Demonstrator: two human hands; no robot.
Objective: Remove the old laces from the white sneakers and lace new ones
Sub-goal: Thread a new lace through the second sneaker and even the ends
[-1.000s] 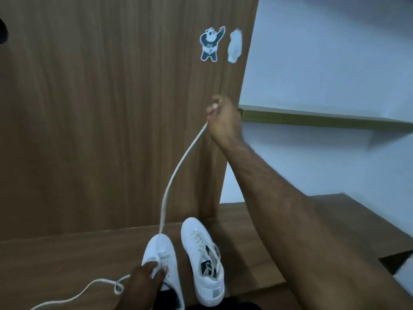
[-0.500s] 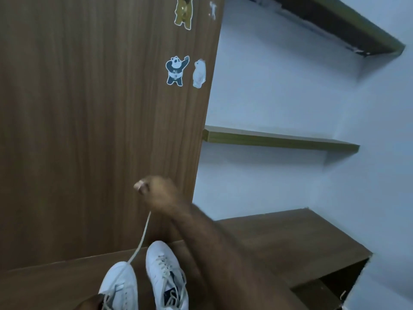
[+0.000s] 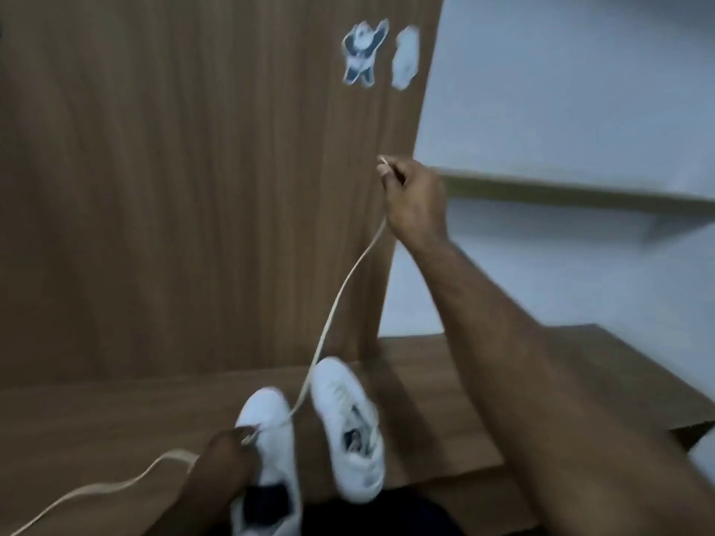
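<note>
**Lace drawn from the left sneaker**

Lace [image 3: 340, 288] runs from the left sneaker [image 3: 267, 431] up to the raised right hand [image 3: 416, 199], which pinches its end. Left hand [image 3: 228, 454] holds that sneaker's eyelet area, fingers curled. Right sneaker [image 3: 348, 423] lies just beside it on the wooden surface [image 3: 116, 419]; behind stands a wooden panel [image 3: 174, 168] bearing a panda sticker [image 3: 361, 52].

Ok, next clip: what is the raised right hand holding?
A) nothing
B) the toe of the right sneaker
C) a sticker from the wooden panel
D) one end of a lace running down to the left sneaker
D: the right hand pinches the lace, which slopes down to the left sneaker, steadied by the left hand.
</note>
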